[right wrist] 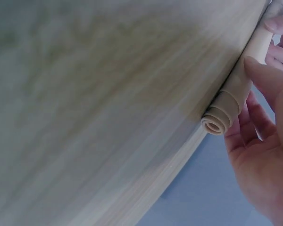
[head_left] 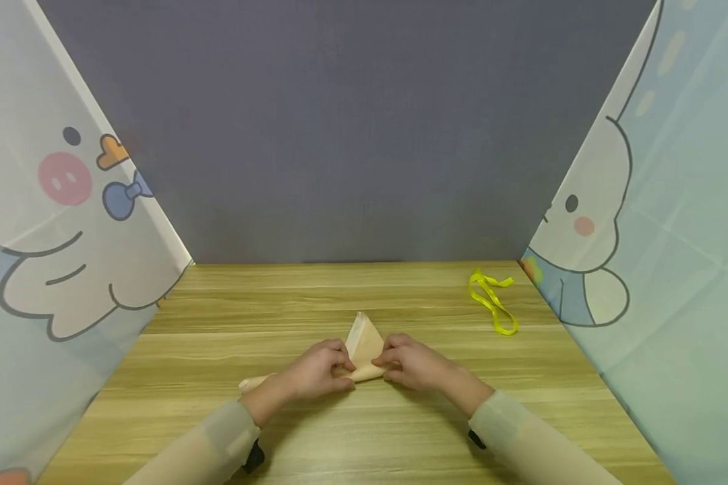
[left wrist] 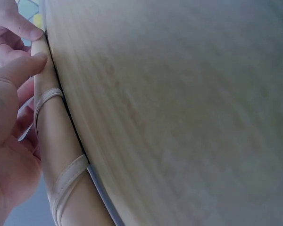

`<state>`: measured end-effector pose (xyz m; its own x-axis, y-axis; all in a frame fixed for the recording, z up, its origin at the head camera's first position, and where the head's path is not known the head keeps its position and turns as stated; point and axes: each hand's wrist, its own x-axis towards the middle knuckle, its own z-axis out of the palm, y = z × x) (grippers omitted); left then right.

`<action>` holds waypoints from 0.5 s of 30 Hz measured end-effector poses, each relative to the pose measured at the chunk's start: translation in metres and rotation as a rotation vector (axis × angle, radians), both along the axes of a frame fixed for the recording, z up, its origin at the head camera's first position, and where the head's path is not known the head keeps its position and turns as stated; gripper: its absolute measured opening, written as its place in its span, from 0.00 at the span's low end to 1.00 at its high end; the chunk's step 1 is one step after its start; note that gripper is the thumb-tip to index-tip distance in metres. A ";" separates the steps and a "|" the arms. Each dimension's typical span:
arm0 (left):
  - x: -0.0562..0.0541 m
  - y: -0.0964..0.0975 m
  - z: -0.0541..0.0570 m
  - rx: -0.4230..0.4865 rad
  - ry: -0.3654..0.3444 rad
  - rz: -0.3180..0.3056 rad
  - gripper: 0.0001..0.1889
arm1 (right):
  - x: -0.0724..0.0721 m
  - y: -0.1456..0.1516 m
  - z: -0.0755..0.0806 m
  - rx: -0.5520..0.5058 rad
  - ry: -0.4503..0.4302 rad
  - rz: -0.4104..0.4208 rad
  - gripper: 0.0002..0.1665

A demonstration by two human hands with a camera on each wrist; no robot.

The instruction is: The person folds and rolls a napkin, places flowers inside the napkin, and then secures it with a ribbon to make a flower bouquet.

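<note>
A beige, soft sheet rolled into a tube (head_left: 367, 373) lies on the table, with a pointed triangular flap (head_left: 367, 342) still flat beyond it, edged in a pale strip. My left hand (head_left: 318, 372) pinches the roll near its middle, thumb on the near side and fingers over the far side. Close by, my right hand (head_left: 417, 364) grips the roll's right end the same way. Pale bands wind around the tube (left wrist: 61, 136) in the left wrist view. The right wrist view shows the spiral layers at the tube's end (right wrist: 214, 123).
A yellow ribbon (head_left: 491, 303) lies looped at the back right of the wood-grain table (head_left: 267, 296). A dark grey panel (head_left: 352, 135) stands behind the table. Cloths printed with cartoon animals (head_left: 61, 269) hang along both sides.
</note>
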<state>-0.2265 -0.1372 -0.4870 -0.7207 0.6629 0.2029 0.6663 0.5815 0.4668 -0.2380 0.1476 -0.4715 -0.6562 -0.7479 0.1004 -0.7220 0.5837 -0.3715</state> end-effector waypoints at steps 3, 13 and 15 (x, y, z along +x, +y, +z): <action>0.000 0.000 0.001 -0.003 -0.020 0.000 0.11 | -0.001 -0.001 0.001 0.007 0.030 0.010 0.17; 0.000 -0.002 0.000 0.024 -0.040 0.033 0.05 | 0.001 -0.005 0.002 0.026 0.093 -0.016 0.13; -0.001 -0.002 0.000 0.039 -0.079 0.058 0.05 | 0.001 -0.005 0.001 0.027 0.072 -0.041 0.13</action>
